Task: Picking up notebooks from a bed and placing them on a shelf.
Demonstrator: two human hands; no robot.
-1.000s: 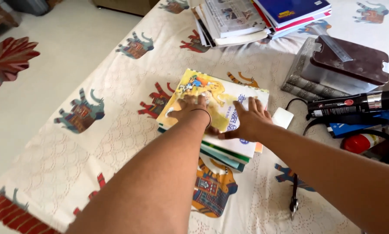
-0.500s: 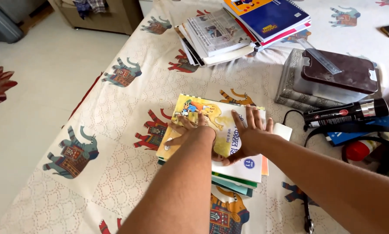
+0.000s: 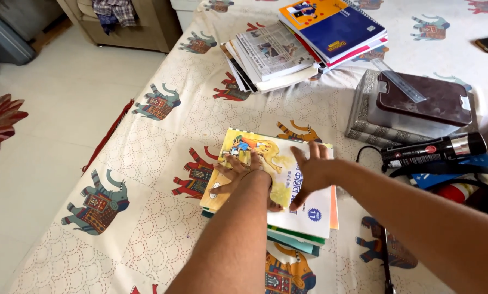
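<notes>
A small stack of books lies on a cream bedsheet with elephant prints. Its top book has a yellow and white illustrated cover. My left hand rests flat on the cover's left part, fingers spread. My right hand hovers just over the cover's right part, fingers apart, and holds nothing. Green and orange book edges stick out under the top one.
A second pile of papers and notebooks lies at the far side. To the right sit a silver box with a dark brown lid, a black torch, a white charger, cables and a red cap. The floor lies left.
Both hands stayed on the top book while the view shifted. My right hand lifted slightly off the cover and its fingers spread.
</notes>
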